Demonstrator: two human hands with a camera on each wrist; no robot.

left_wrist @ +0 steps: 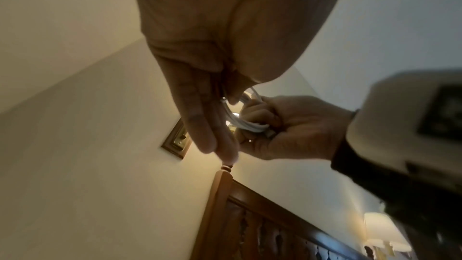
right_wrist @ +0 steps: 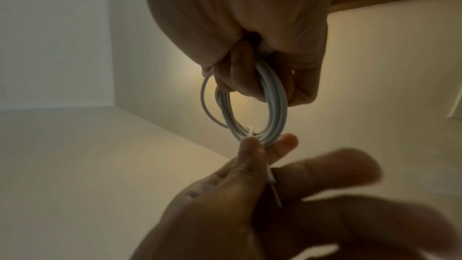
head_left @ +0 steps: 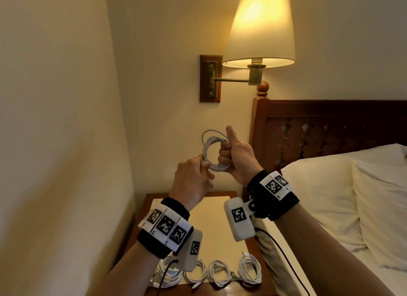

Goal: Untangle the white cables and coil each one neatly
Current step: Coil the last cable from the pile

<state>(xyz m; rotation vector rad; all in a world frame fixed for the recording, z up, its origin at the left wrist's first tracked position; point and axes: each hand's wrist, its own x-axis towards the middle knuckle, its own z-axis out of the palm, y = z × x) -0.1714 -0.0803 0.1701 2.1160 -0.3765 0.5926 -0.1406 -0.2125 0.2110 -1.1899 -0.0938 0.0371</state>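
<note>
The white cable coil (head_left: pixel 212 151), wound in several loops, is held in the air between your two hands, in front of the wall and above the nightstand (head_left: pixel 218 209). Your right hand (head_left: pixel 236 156) has its fingers clenched through the coil, gripping the bundled strands on the right side, thumb raised upright. In the right wrist view the strands (right_wrist: pixel 271 94) run under the curled fingers of that hand. Your left hand (head_left: pixel 191 181) pinches the lower left edge of the coil; in the right wrist view its thumb and fingertips (right_wrist: pixel 250 149) close on the loops, and a thin cable end (right_wrist: pixel 273 187) passes between the fingers. Four further coiled cables (head_left: pixel 218 272) lie in a row along the near edge of the nightstand, the leftmost partly hidden behind your left wrist device (head_left: pixel 190 250). A lit wall lamp (head_left: pixel 259 29) on a brass arm hangs above the hands. To the right stand a carved wooden headboard (head_left: pixel 330 130) and a bed with white pillows (head_left: pixel 352 196).
</note>
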